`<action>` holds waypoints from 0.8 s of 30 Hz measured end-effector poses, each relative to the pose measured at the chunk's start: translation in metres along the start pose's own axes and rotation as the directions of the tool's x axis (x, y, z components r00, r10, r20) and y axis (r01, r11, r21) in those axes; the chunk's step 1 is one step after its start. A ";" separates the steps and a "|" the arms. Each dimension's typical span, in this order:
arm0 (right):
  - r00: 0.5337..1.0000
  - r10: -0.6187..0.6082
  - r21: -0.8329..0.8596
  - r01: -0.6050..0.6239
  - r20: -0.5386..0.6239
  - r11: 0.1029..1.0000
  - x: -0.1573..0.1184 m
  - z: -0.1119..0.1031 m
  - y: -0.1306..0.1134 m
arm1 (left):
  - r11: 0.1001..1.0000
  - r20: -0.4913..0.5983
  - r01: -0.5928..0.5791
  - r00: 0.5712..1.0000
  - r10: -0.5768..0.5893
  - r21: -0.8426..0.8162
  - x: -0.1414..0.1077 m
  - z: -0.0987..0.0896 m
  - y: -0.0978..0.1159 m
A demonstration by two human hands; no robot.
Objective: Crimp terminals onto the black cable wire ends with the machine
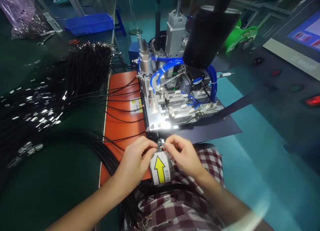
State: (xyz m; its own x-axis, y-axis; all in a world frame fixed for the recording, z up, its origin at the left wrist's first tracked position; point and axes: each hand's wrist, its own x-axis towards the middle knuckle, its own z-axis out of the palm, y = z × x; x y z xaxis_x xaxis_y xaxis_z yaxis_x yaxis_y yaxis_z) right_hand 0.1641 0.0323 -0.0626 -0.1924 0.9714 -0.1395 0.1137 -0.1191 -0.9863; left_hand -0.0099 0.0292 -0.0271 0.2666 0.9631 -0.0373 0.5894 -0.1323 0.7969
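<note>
Thin wires [163,146] sit at six o'clock, held in two narrow pinches: left hand [137,154] at seven, right hand [183,152] at five. Keeping both pinches gentle and steady should stop tangles.

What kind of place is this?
It looks like a factory or workshop. There is a metal machine with blue tubes, a big pile of black cables on the green surface, and a control screen.
</note>
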 end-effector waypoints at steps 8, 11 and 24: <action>0.997 0.078 0.106 -0.080 0.025 0.991 0.018 -0.004 0.017 | 0.956 0.034 -0.233 0.972 0.231 0.175 0.005 0.007 -0.023; 0.996 0.089 0.108 -0.091 0.020 0.990 0.019 -0.006 0.019 | 0.948 0.071 -0.241 0.970 0.231 0.210 0.005 0.008 -0.026; 0.991 0.134 0.107 -0.135 0.017 0.985 0.019 -0.007 0.018 | 0.884 0.119 -0.303 0.953 0.279 0.356 0.006 0.009 -0.026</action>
State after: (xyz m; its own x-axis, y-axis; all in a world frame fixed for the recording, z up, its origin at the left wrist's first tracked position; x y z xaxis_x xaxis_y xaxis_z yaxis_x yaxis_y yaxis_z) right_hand 0.1695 0.0501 -0.0819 -0.1917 0.9429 -0.2722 0.0339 -0.2708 -0.9620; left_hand -0.0165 0.0364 -0.0537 0.5093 0.8529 0.1150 0.7118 -0.4926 0.5007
